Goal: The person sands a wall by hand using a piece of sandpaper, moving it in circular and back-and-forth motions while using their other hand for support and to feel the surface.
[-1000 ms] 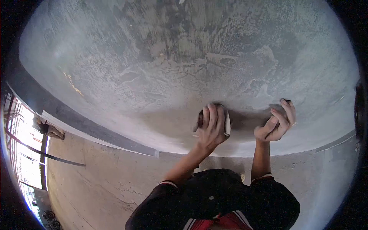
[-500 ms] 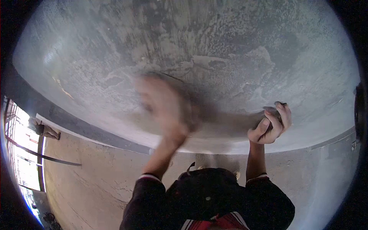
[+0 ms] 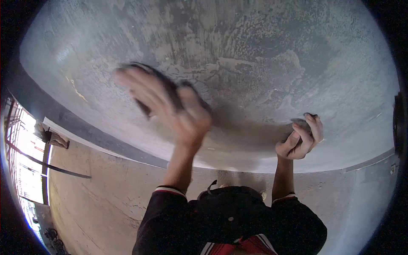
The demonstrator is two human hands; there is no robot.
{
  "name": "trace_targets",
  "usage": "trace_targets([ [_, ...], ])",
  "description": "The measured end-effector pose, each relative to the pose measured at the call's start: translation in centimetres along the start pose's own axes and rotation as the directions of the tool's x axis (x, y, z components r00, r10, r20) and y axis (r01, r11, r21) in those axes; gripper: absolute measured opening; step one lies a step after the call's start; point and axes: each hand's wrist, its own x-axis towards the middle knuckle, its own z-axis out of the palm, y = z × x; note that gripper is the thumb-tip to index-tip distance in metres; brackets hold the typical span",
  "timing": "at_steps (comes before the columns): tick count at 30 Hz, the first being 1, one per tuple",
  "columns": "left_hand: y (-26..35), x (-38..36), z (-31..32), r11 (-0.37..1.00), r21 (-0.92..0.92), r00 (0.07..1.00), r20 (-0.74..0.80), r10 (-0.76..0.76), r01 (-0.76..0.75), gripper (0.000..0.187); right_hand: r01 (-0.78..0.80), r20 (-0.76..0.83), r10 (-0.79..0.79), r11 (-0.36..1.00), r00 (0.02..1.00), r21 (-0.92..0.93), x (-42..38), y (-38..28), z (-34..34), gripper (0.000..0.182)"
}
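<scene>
A large grey panel with a patchy, dusty surface (image 3: 238,55) fills the upper part of the head view. My left hand (image 3: 165,102), blurred by motion, presses a dark sheet (image 3: 146,70) against it, the fingers over the sheet and its edges showing around them. Near the panel's lower right side my right hand (image 3: 301,138) is curled, thumb towards fingers, with a small dark piece (image 3: 312,115) showing at the fingertips. A dark smudge on the panel lies between my two hands.
A dusty concrete floor (image 3: 106,195) lies below the panel. At the far left another person (image 3: 55,138) is partly visible by a bright barred opening (image 3: 25,157). A dark curved strip (image 3: 70,171) crosses the floor there.
My left hand has moved left and slightly up across the panel with the dark sheet. My right hand has stayed in place. The person at far left shows a little more.
</scene>
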Motion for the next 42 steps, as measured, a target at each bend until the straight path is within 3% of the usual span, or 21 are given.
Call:
trace_targets([
  [1,3.5,-0.3,0.8,1.000,0.007,1.000,0.001,0.000,0.000,0.076,-0.005,-0.003,0.005,1.000,1.000,0.003,0.0,0.0,0.1,0.020],
  [3,14.0,-0.6,2.9,0.964,0.182,0.803,-0.536,0.261,-0.192,0.066,0.003,-0.020,-0.002,0.999,1.000,0.034,-0.1,0.0,0.2,0.021],
  [4,14.1,-0.5,1.8,0.964,0.180,0.804,-0.532,0.264,-0.197,0.066,0.000,-0.020,0.001,1.000,1.000,0.028,-0.1,-0.1,0.3,0.021],
  [6,13.1,0.3,-0.2,0.800,0.335,0.686,-0.413,0.599,-0.497,0.079,0.001,-0.040,0.001,0.999,0.999,0.038,0.1,-0.2,0.3,0.022],
  [7,12.0,1.7,-0.5,0.953,0.169,0.780,-0.548,0.301,-0.250,0.077,0.005,-0.038,-0.004,0.999,0.999,0.036,0.1,-0.1,0.2,0.022],
  [12,12.9,3.3,-3.5,0.985,0.113,0.735,-0.657,0.170,-0.127,0.068,-0.007,-0.005,0.007,1.000,1.000,-0.005,-0.2,-0.1,0.0,0.022],
  [15,13.4,-1.1,2.9,0.828,0.433,0.763,-0.377,0.525,-0.356,0.065,-0.013,-0.064,0.016,0.999,0.998,0.049,-0.1,-0.1,0.4,0.022],
  [18,9.3,1.7,1.6,0.954,0.175,0.777,-0.553,0.301,-0.245,0.074,-0.011,-0.037,0.012,0.999,0.999,0.046,-0.2,0.0,0.2,0.022],
  [20,10.8,7.4,-4.8,0.979,0.077,0.485,-0.860,0.160,-0.187,0.073,-0.011,-0.024,0.011,1.000,1.000,0.016,-0.2,-0.1,0.1,0.021],
  [21,11.2,6.5,-4.4,0.980,0.074,0.486,-0.860,0.155,-0.183,0.073,-0.002,-0.035,0.003,0.999,0.999,0.032,-0.2,0.0,0.2,0.021],
  [23,12.2,2.2,-2.4,0.953,0.296,0.806,-0.545,0.229,-0.070,0.067,0.005,-0.049,-0.003,0.999,0.999,0.052,-0.2,-0.1,0.4,0.022],
  [25,11.5,-3.3,6.1,0.902,0.179,0.883,-0.199,0.425,-0.394,0.057,-0.015,-0.046,0.016,1.000,0.999,0.015,-0.2,-0.2,0.3,0.022],
  [26,11.8,-2.8,5.1,0.900,0.175,0.882,-0.196,0.429,-0.399,0.057,-0.017,-0.045,0.018,1.000,0.999,0.009,-0.3,-0.2,0.1,0.022],
  [28,12.2,-0.9,2.1,0.771,0.409,0.690,-0.359,0.628,-0.488,0.061,-0.013,-0.038,0.014,1.000,0.999,0.024,-0.1,0.0,0.1,0.022],
  [29,11.1,-1.1,1.7,0.828,0.484,0.817,-0.332,0.472,-0.282,0.053,-0.015,-0.034,0.016,1.000,0.999,0.018,-0.2,-0.1,0.1,0.022],
  [30,8.7,1.4,1.4,0.896,0.341,0.728,-0.530,0.434,-0.286,0.060,-0.013,-0.031,0.014,1.000,0.999,0.019,-0.2,-0.2,0.1,0.023],
  [34,13.0,2.3,-1.9,0.993,0.024,0.765,-0.634,0.107,-0.119,0.071,-0.003,-0.009,0.003,1.000,1.000,-0.019,-0.3,-0.2,0.1,0.024],
  [37,13.5,-2.1,4.8,0.831,0.413,0.748,-0.397,0.532,-0.372,0.068,0.006,-0.028,-0.006,1.000,1.000,0.003,0.0,-0.3,0.1,0.024],
  [38,11.5,-2.2,6.0,0.832,0.410,0.746,-0.402,0.532,-0.373,0.068,0.011,-0.029,-0.011,1.000,1.000,0.000,-0.1,-0.2,0.1,0.024],
  [40,6.2,-2.2,7.8,0.966,0.135,0.958,-0.156,0.242,-0.222,0.064,-0.012,-0.044,0.012,1.000,0.999,0.017,-0.4,0.0,0.2,0.024],
  [42,7.7,-0.2,3.8,0.976,0.113,0.930,-0.300,0.210,-0.184,0.063,-0.005,-0.027,0.004,1.000,1.000,-0.006,-0.2,-0.2,0.0,0.024],
])
